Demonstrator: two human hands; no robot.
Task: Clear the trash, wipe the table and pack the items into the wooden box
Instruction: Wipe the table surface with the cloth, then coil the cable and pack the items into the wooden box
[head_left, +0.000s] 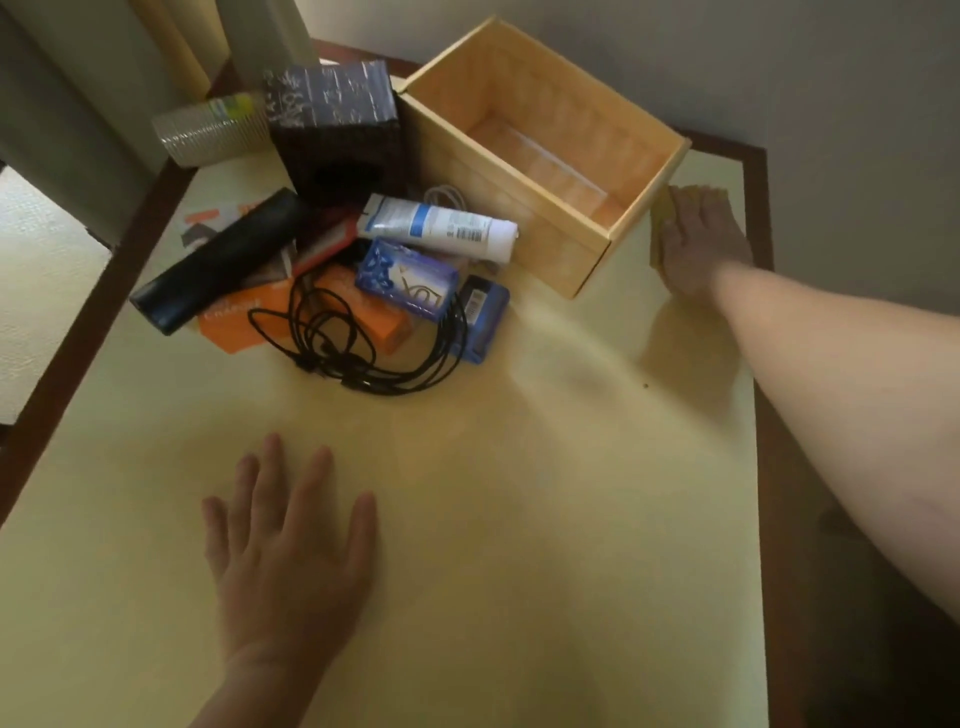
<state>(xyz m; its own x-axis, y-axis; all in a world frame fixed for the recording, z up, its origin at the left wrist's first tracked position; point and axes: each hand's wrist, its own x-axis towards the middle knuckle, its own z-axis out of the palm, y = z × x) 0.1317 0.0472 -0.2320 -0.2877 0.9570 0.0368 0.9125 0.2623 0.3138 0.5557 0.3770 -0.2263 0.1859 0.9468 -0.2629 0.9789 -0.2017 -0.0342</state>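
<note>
Pale yellow tabletop (467, 519) with a dark brown wooden rim, set against a grey wall; curtain folds at the far left.

Head view. Landmark: open light wooden box (587, 244), nothing visible inside it. Just left of the box, items are heaped: white-and-blue plastic tube (441, 226), blue soap packet (408, 280), second blue packet (480, 317), orange cardboard carton (244, 317), black cylinder (218, 262), tangled black cable (363, 353), dark patterned cube box (335, 124). A clear ribbed plastic cup (208, 132) lies beyond.

Right hand (701, 244), just right of the box, fingers extended, presses flat on a yellow cloth or sponge (662, 218). Left hand (288, 551), well in front of the box, rests flat and spread on the tabletop, holding nothing.

Judgement: wiping step in hand; packing not begun. Next move likely calls for sweeping the cloth across the bare area, then shifting the heap to reach beneath it.
</note>
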